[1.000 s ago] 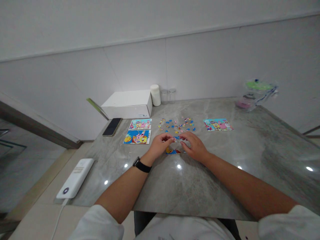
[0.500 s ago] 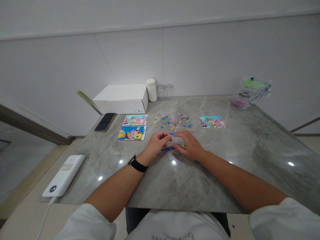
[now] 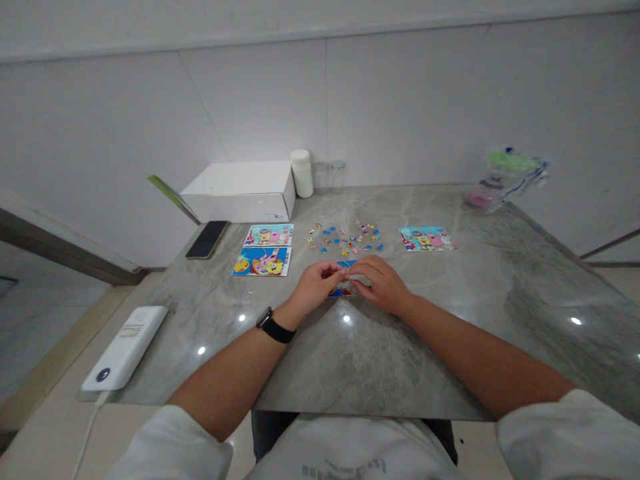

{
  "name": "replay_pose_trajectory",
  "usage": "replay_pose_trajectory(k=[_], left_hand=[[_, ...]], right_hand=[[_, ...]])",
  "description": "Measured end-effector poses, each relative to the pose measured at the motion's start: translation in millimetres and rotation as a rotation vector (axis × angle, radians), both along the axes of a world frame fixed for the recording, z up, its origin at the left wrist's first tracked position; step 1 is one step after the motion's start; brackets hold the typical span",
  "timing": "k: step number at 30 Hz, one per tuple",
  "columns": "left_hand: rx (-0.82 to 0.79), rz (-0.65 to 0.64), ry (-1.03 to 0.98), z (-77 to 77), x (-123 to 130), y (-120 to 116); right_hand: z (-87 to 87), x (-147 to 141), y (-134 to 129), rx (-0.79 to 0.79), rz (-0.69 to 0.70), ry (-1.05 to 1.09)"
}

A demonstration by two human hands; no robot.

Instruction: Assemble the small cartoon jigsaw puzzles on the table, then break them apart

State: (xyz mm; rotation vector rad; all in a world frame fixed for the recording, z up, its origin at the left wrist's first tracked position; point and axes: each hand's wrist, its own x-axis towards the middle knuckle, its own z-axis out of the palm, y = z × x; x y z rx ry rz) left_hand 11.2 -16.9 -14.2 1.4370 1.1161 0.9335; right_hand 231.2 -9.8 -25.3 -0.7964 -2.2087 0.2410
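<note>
Both hands, left hand [image 3: 315, 288] and right hand [image 3: 383, 283], are meeting over the partly joined puzzle section [image 3: 341, 291] on the counter [image 3: 450, 313], fingers pinching a small puzzle piece [image 3: 346, 267], seemingly steadying it, loose pieces [image 3: 345, 238] lying just beyond.

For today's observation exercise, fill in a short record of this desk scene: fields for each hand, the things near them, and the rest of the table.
left hand: at the puzzle cluster, fingers pinched; a held piece cannot be made out
right hand: fingertips meet the left's over the cluster
loose pieces: scattered just beyond the hands
cards: two, left of the pieces
third card: right of the pieces
phone: beside the white box
power bank: near left table edge
bag: far right corner
</note>
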Motion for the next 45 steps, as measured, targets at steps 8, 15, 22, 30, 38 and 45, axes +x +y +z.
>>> replay_pose_trajectory(k=[8,15,22,30,38,45], left_hand=[[0.592,-0.185,0.58,9.6,-22.8,3.6],[0.68,-0.395,0.661,7.7,-22.4,3.4],[0.643,-0.431,0.65,6.3,-22.0,4.9],[0.721,-0.471,0.717,-2.4,-21.1,7.7],[0.778,-0.475,0.777,-2.6,-20.3,6.8],[0.78,-0.463,0.781,-4.9,-19.7,4.6]], right_hand=[[6.2,15.0,3.7,-0.088,0.062,-0.236],[6.8,11.6,0.1,-0.085,0.105,-0.312],[2.9,13.2,1.1,-0.067,0.1,-0.361],[8.0,11.5,-0.6,-0.069,0.088,-0.395],[9.4,12.4,0.2,-0.093,0.097,-0.418],[9.1,12.4,1.2,-0.133,0.066,-0.415]])
